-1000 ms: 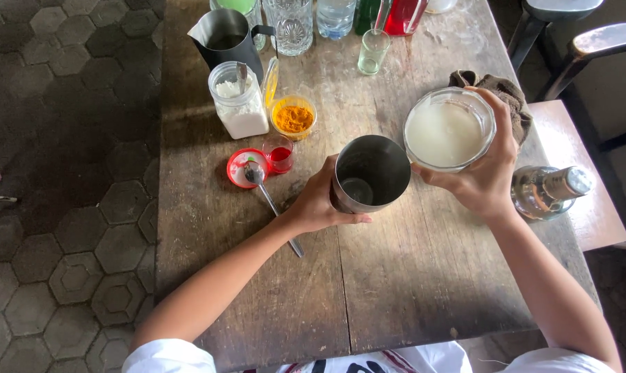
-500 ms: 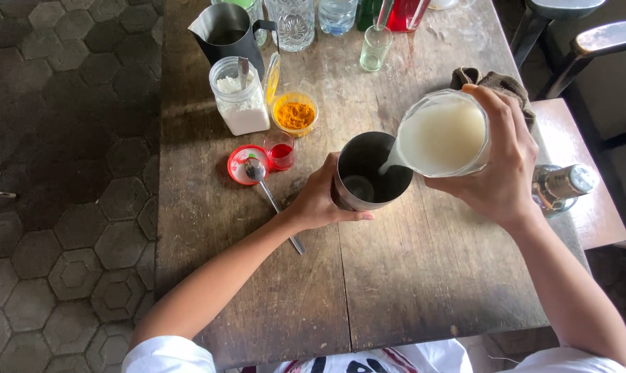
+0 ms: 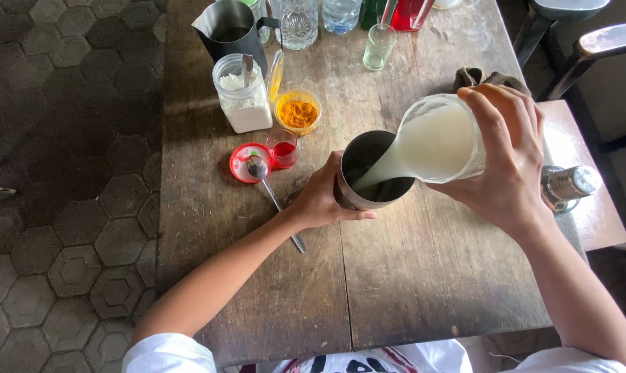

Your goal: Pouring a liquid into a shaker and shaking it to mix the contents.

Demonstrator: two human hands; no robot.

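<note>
Wooden table, worn planks. Metal cup near its centre, upright; left hand wrapped around its side. Glass of white liquid, tilted, lip over the cup, liquid running in; right hand closed around it. Jar of white powder, spoon on red lid, small yellow bowl at left.

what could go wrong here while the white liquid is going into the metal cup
The glass container in the right hand is tipped steeply, so the white liquid may surge past the metal cup rim onto the wooden table. The left hand steadies the cup from one side only; a nudge might tip it. The spoon and small red-filled glass sit close by and could get splashed.
</note>
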